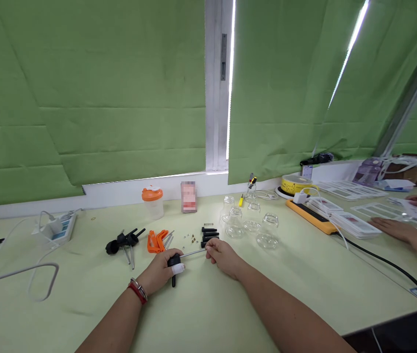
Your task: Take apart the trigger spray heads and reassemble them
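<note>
My left hand [162, 269], its thumb wrapped in white tape, grips a black plastic part with a metal rod [193, 253]. The rod points right from the part, and a black stub sticks out below it. At the rod's far end my right hand [223, 256] has its fingertips pinched together; whether they hold a small piece too is hidden. Just beyond that hand lie black cylindrical parts [209, 230] and a spring [208, 224]. Small brass-coloured bits [193, 239] are scattered left of them. Orange plastic handles [157, 241] and thin metal rods [169, 239] rest behind my left hand.
Black parts with rods [123, 242] lie left. Several transparent glass jars [267, 233] stand right, before a yellow-handled screwdriver [241, 200]. An orange-lidded cup [153, 203] stands at the back. An orange power strip [311, 217] trails a black cable. Another person's hands [392, 229] are far right.
</note>
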Available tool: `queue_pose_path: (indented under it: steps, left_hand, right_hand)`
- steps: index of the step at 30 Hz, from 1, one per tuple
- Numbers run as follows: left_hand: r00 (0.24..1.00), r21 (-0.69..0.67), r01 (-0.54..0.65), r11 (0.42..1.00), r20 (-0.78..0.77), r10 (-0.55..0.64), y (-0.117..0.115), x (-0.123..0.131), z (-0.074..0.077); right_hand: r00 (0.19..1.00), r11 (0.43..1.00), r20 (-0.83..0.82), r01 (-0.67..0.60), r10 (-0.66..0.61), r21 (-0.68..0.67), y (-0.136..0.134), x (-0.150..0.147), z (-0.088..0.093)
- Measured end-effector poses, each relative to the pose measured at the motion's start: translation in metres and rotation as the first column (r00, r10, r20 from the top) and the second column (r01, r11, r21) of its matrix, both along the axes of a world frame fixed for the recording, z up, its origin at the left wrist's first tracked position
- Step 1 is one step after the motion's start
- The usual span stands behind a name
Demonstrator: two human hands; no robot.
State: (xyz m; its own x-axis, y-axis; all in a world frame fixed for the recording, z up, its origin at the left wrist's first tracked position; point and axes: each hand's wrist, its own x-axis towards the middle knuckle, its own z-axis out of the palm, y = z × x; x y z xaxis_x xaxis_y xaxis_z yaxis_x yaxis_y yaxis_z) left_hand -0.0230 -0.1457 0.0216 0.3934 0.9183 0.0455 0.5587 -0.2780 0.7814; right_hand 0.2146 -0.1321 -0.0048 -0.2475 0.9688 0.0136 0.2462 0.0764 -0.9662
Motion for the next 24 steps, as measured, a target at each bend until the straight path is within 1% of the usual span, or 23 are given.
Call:
queue_pose_path:
  steps: [3,8,16,24]
  left_hand:
    - [1.000,0.006,0.006,1.000,-0.001,-0.006,0.0008,-0.0004,-0.0011]
    - [1.000,0.022,0.012,1.000,-0.011,-0.011,0.0013,-0.0005,-0.0012]
    - [1.000,0.008,0.001,1.000,-0.012,-0.001,0.0002,0.0000,-0.0004]
    - [1.000,0.016,-0.009,1.000,-0.010,0.009,0.0006,0.0001,-0.0011]
  right_hand:
    - [0.999,1.000,-0.040,-0.015,0.015,0.005,0.0035,-0.0001,-0.0056]
    - [0.999,1.000,-0.030,-0.017,0.018,0.011,0.0054,0.0005,-0.0095]
    - [1.000,0.999,-0.004,-0.016,0.016,0.033,0.0029,0.0004,-0.0060]
    - [1.000,1.000,0.029,-0.002,0.001,0.020,-0.0005,0.0004,-0.0006]
